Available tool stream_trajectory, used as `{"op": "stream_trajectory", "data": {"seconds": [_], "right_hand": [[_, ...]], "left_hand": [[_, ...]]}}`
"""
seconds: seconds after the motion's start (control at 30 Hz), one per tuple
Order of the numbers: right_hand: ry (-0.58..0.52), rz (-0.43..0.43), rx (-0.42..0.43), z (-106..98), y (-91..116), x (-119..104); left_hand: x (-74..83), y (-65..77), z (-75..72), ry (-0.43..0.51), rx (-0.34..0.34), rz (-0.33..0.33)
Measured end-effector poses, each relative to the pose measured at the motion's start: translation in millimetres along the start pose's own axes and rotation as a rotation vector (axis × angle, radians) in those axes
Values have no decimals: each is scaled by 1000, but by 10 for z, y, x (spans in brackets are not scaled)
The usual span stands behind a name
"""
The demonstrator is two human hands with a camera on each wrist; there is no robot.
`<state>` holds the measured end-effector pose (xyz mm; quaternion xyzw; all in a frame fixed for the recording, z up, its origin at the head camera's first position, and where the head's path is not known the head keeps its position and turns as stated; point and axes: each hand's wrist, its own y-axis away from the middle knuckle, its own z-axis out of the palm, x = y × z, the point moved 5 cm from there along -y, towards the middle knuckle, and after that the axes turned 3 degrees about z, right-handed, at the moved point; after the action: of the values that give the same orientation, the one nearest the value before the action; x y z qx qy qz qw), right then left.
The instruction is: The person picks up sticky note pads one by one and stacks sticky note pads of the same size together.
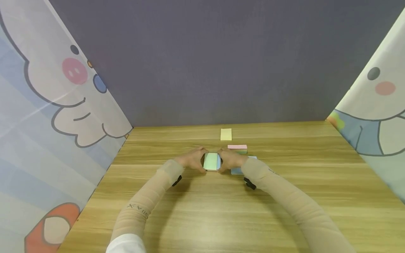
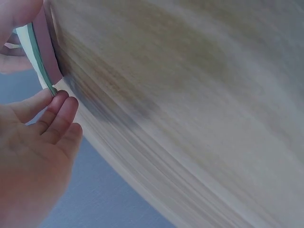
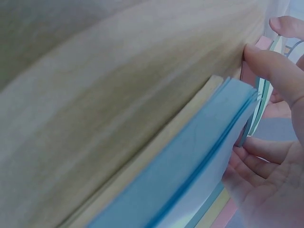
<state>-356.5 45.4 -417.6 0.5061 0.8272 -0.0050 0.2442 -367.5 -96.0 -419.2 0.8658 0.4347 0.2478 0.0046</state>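
A small stack of sticky note pads lies on the wooden table between the two hands. A light green pad [image 1: 210,161] is on top, a blue pad [image 1: 218,161] juts out to the right beneath it, and a pink pad [image 2: 46,50] is lowest. My left hand [image 1: 194,159] grips the green pad from the left, thumb at the near edge and fingers at the far edge. From the right, my right hand [image 1: 231,160] grips the stack the same way, seemingly at the blue pad; the exact layer is hard to tell.
Right of the stack, partly behind the right wrist, lies another blue pad [image 1: 236,171] on a cream layer. Farther back are a pink-topped stack [image 1: 237,147] and a yellow pad [image 1: 226,134]. A dark wall [image 1: 221,70] borders the wooden table [image 1: 202,218].
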Motion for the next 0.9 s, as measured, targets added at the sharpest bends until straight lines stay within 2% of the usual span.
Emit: {"op": "stream_trajectory", "data": {"seconds": [0.43, 0.67, 0.9], "right_hand": [[-18, 15, -6, 6, -16, 20], [-17, -3, 0, -12, -13, 7], [-23, -2, 6, -9, -6, 1]], "left_hand": [[19, -5, -39, 12, 19, 5], [28, -15, -53, -13, 25, 12], [53, -3, -56, -11, 17, -3]]}}
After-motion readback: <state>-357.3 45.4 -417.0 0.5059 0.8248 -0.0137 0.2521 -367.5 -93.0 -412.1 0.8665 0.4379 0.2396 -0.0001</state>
